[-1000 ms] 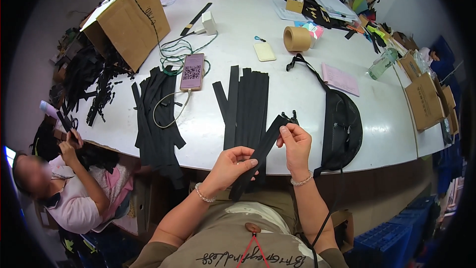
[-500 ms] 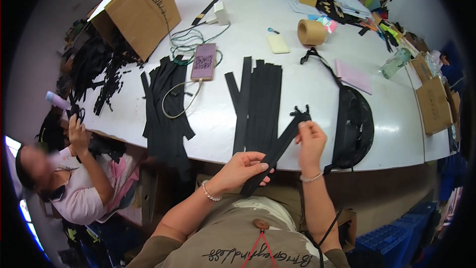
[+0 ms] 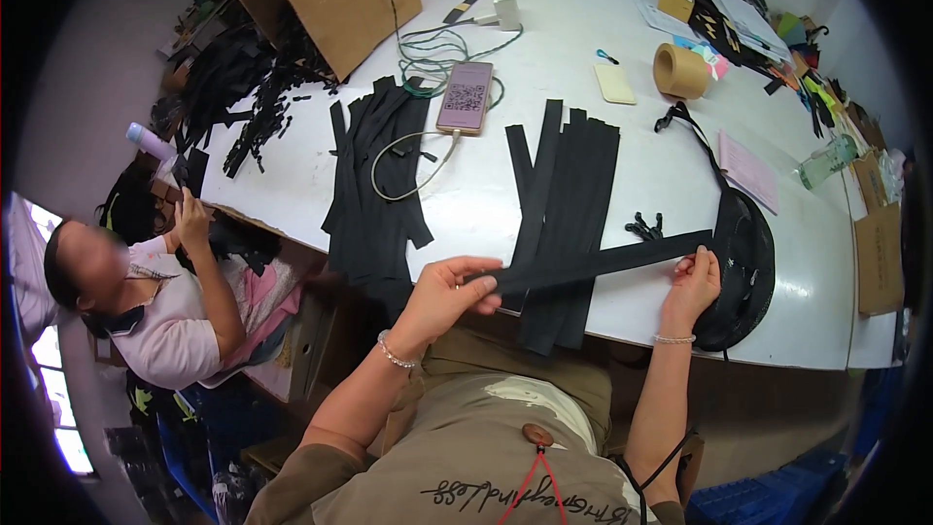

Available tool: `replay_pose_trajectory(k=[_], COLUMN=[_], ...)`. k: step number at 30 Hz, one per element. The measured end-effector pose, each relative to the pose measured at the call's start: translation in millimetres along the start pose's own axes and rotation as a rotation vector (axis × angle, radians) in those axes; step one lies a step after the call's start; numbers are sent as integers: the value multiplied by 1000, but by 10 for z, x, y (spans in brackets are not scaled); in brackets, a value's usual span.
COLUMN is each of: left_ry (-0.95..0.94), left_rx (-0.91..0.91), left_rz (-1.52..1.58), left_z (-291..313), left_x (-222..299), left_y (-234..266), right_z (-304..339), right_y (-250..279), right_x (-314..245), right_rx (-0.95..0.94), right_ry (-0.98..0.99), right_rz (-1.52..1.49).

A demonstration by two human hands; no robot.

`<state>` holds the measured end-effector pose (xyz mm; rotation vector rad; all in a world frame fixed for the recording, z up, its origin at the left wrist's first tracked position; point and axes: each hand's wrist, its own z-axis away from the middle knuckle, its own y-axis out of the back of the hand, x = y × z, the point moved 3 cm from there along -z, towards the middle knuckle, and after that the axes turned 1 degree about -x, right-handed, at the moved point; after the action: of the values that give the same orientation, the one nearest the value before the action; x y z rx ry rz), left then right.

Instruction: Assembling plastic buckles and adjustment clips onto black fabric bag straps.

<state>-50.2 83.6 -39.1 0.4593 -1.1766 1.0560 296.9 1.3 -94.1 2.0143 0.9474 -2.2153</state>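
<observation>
A long flat black fabric strip (image 3: 603, 262) stretches between my hands, over the front of the white table. Its left end is pinched between the thumb and fingers of my left hand (image 3: 449, 297). Near its other end, my right hand (image 3: 692, 284) grips the strip's lower edge. Beneath the strip lies a fanned row of similar black strips (image 3: 573, 185), hanging partly over the table's edge. Some small black pieces (image 3: 643, 227), too small to make out, sit just above the held strip. A black mesh-like pouch with a strap (image 3: 746, 267) lies beside my right hand.
Another heap of black strips (image 3: 374, 185) lies left, partly under a charging phone (image 3: 466, 97) and its cable. Farther back are a cardboard box (image 3: 340, 15), a tape roll (image 3: 680, 71) and a green bottle (image 3: 826, 161). At left sits another person (image 3: 165, 331), hands raised.
The strip has swung from a steep slant to nearly level as my hands moved apart, left hand leftward, right hand rightward. The small black pieces now show clear of it. The view has shifted.
</observation>
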Motion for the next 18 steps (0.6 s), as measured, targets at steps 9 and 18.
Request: replay_pose_trajectory(k=[9,18], left_ry=[-147,-164], left_rx=[-1,-27], left_rz=[175,160], left_z=[10,16], left_x=[167,186], left_y=[9,14], right_z=[31,19], right_y=[20,16], right_x=[15,49], right_rx=[-31,-61], right_ry=[-8,-12], right_rz=[6,21])
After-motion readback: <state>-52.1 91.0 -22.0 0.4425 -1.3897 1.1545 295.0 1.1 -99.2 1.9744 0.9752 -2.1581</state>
